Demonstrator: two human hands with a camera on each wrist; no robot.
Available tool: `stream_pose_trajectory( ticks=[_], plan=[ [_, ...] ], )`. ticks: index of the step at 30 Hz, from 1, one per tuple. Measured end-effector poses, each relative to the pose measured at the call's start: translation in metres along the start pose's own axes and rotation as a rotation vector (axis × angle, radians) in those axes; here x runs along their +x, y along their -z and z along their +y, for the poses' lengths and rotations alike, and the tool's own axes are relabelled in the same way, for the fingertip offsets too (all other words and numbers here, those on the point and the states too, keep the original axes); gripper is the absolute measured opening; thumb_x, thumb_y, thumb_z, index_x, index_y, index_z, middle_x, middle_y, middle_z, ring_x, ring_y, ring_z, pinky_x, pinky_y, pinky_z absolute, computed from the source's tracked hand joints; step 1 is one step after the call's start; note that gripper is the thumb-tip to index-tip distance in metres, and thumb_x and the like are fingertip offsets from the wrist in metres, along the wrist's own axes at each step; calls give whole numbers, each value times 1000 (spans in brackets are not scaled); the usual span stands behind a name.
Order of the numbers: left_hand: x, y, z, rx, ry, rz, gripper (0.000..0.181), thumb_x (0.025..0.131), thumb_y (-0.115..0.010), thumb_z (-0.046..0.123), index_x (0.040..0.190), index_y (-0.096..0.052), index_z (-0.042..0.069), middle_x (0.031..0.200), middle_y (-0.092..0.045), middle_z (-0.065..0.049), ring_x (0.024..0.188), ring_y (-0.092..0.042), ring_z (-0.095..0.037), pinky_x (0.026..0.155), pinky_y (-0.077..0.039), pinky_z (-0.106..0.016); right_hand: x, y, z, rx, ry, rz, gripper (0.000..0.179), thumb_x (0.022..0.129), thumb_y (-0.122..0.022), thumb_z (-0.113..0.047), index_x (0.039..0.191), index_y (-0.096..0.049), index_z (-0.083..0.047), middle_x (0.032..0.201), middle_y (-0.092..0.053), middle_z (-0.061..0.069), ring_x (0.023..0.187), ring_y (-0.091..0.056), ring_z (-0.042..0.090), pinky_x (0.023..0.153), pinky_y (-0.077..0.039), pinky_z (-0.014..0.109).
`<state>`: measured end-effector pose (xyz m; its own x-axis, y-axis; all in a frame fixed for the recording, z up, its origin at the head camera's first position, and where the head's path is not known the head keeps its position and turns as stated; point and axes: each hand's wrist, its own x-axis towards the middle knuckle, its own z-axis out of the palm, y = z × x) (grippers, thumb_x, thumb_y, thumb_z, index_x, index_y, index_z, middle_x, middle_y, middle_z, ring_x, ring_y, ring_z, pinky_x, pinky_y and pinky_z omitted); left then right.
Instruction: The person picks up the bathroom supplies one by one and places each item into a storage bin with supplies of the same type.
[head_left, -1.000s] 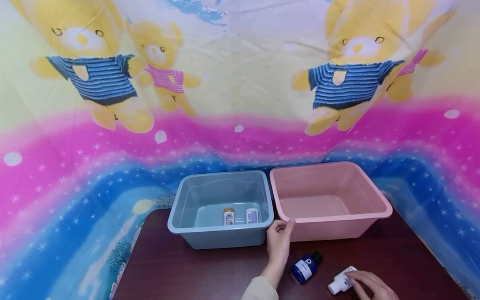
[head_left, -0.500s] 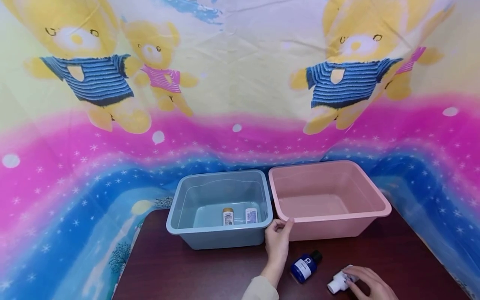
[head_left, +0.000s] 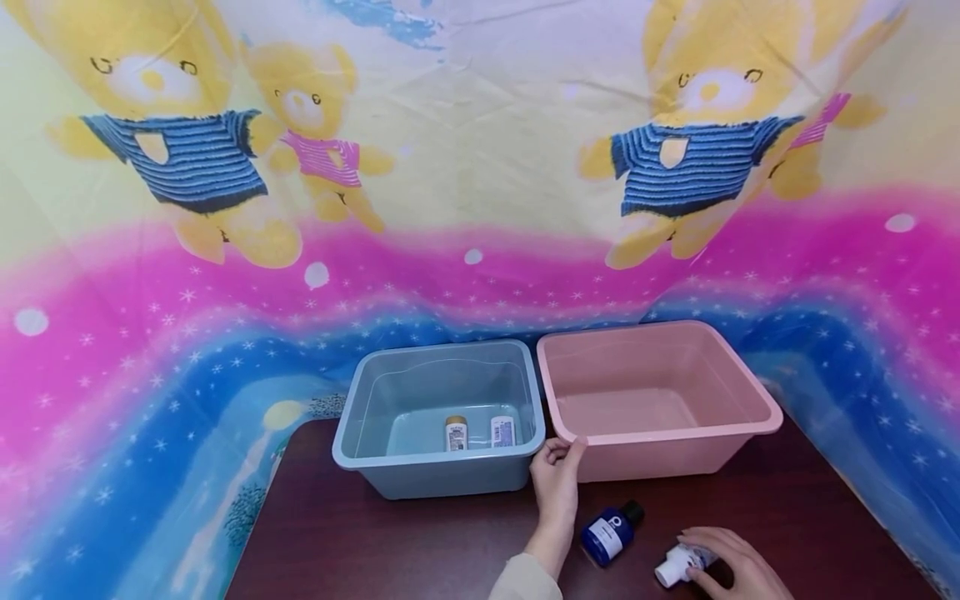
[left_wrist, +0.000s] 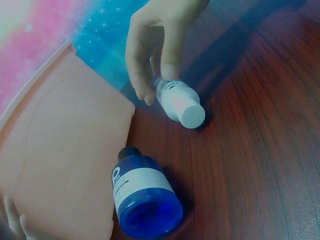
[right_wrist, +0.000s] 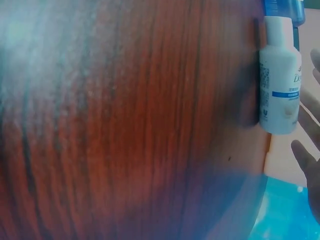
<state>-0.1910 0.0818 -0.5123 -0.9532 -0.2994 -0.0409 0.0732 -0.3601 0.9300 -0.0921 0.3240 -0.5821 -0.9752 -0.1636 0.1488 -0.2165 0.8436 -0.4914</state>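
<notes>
My left hand (head_left: 553,487) is at the near left corner of the pink tub (head_left: 660,454), beside the blue-grey tub (head_left: 446,479). Its thumb reaches the pink rim and its other fingers bend loosely, partly hidden. On the dark table lies a white bottle (head_left: 675,565) with a white cap. My right hand (head_left: 738,567) is over this bottle, with thumb and fingers spread about its body; in the left wrist view a gap shows between fingertips and bottle. Left of it lies a dark blue bottle (head_left: 607,537) with a black cap and white label.
Inside the blue-grey tub are a white bottle with a gold cap (head_left: 456,433) and a white container with a purplish label (head_left: 503,432). A cloth printed with bears (head_left: 480,167) hangs behind the table (head_left: 420,542). Both tubs stand side by side at the back.
My right hand has moved slightly over the white bottle and spread its thumb and fingers around the body; the bottle has turned a little. My left hand stays at the pink tub's corner.
</notes>
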Motion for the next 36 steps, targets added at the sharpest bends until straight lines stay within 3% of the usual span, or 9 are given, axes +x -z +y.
stream_pose_trajectory(
  ticks=[7, 22, 29, 32, 36],
  plan=[
    [1, 3, -1, -33, 29, -32, 26, 79, -77, 8, 91, -55, -1, 74, -49, 2, 71, -49, -8, 65, -42, -17, 1, -4, 11, 8, 12, -37, 47, 74, -82, -49, 115, -72, -27, 114, -65, -12, 105, -57, 6, 83, -51, 30],
    [2, 4, -3, -3, 24, -38, 22, 80, -77, 11, 90, -61, 0, 75, -54, 1, 72, -51, -10, 67, -43, -18, 5, -13, 21, -7, 149, 41, 49, 68, -89, -38, 112, -72, -25, 111, -66, -3, 104, -54, 3, 78, -50, 25],
    [0, 2, 0, -41, 55, -57, 20, 81, -75, 9, 92, -61, -1, 74, -54, 2, 72, -50, -9, 68, -42, -20, 9, -22, 23, 26, 259, 180, 55, 58, -94, -23, 108, -73, -20, 106, -67, -3, 101, -55, 4, 86, -31, 4],
    [1, 2, 0, -44, 66, -57, 20, 82, -74, 9, 92, -61, -1, 75, -54, 2, 72, -50, -10, 67, -42, -21, 11, -26, 22, 41, 297, 235, 57, 54, -95, -18, 107, -74, -18, 105, -67, -2, 101, -55, 5, 91, -25, 2],
    [1, 2, 0, -49, 67, -59, 20, 83, -74, 9, 94, -61, -1, 77, -54, 1, 73, -51, -10, 68, -43, -20, 13, -27, 20, 51, 315, 241, 57, 53, -95, -16, 106, -74, -17, 105, -67, -1, 102, -55, 6, 92, -23, 1]
  ],
)
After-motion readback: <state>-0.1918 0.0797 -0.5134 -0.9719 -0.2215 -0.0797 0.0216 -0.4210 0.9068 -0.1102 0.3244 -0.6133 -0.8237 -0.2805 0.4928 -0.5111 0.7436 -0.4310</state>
